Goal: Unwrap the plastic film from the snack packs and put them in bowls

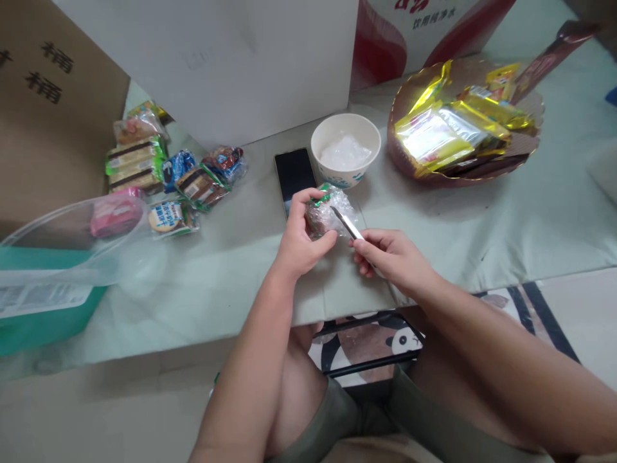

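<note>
My left hand point(307, 233) is closed around a small bubble-wrapped packet point(337, 209) with a green part near its top; what lies inside is hard to make out. Between the fingers of my right hand point(388, 256) is a slim utility knife point(348, 225), its tip pointing up and left at the wrap. Just beyond the packet stands a white paper bowl point(345, 177) with crumpled clear plastic point(346, 152) in it. A dark phone point(295, 172) lies flat behind my left hand.
Several wrapped snacks point(137, 161) lie at the left beside a brown carton point(58, 122). A brown bowl point(405, 164) of yellow packets stands at the right. White box point(231, 71) and red-white box point(409, 48) line the back. A green tub point(87, 315) sits front left.
</note>
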The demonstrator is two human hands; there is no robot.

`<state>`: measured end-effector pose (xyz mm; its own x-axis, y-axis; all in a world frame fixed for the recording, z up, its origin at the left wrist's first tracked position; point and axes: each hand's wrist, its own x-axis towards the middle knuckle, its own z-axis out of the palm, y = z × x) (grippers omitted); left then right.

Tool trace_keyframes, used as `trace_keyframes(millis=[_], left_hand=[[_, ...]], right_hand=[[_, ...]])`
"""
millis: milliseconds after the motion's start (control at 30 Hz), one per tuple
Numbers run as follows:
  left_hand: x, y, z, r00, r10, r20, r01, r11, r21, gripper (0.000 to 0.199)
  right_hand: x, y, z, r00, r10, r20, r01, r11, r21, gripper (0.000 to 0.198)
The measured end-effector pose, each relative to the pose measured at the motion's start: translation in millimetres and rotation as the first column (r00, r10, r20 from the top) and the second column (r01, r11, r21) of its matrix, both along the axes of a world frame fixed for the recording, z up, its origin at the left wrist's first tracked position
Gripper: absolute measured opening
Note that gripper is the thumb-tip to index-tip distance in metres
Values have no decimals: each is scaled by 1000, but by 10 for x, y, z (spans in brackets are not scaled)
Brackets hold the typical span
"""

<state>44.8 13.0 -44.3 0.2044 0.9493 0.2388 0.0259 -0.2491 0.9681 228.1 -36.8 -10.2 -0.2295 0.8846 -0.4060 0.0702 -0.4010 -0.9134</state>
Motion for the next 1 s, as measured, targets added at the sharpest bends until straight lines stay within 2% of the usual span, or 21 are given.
trace_keyframes(millis=[133,267,333,400,433,500,567,667,767,833,867,933,1000], left_hand=[[-78,56,-29,993,50,111,-53,998,28,64],[-137,81,49,950,134,282,-118,990,-76,70],[-156,92,85,925,179,335,-150,982,-110,70],[-159,98,94,921,209,329,-190,978,-89,70],[-150,95,88,928,219,300,-209,976,-65,70],[-103,66,60,955,225,196,-226,974,-20,72],[-15,-6,34,974,219,62,-219,976,-2,70],[151,-172,43,958,221,-185,-221,975,20,60],[265,-319,103,866,242,-438,-217,970,107,51],[278,-362,142,809,281,-517,-223,959,173,48],[266,-368,157,795,301,-526,-223,952,208,49],[220,-358,175,800,308,-515,-185,943,277,58],[171,-345,185,820,246,-516,-86,945,314,70]], right_hand=[[-19,-14,45,996,79,29,-78,997,-14,42],[3,-27,87,984,164,69,-164,986,-11,39],[63,-16,84,972,171,164,-183,981,61,37],[162,16,54,936,58,347,-147,961,235,32],[223,41,28,895,-46,445,-124,930,345,28],[356,101,-39,758,-268,594,-111,845,523,23],[483,163,-111,607,-400,687,-136,799,586,22],[611,228,-189,438,-452,777,-166,809,564,26],[633,248,-209,343,-478,809,-188,808,558,29],[591,240,-195,340,-503,794,-210,783,586,28],[558,230,-183,366,-506,781,-225,767,601,27],[477,203,-159,467,-463,753,-256,744,617,26],[395,171,-140,594,-376,711,-263,744,614,26]])
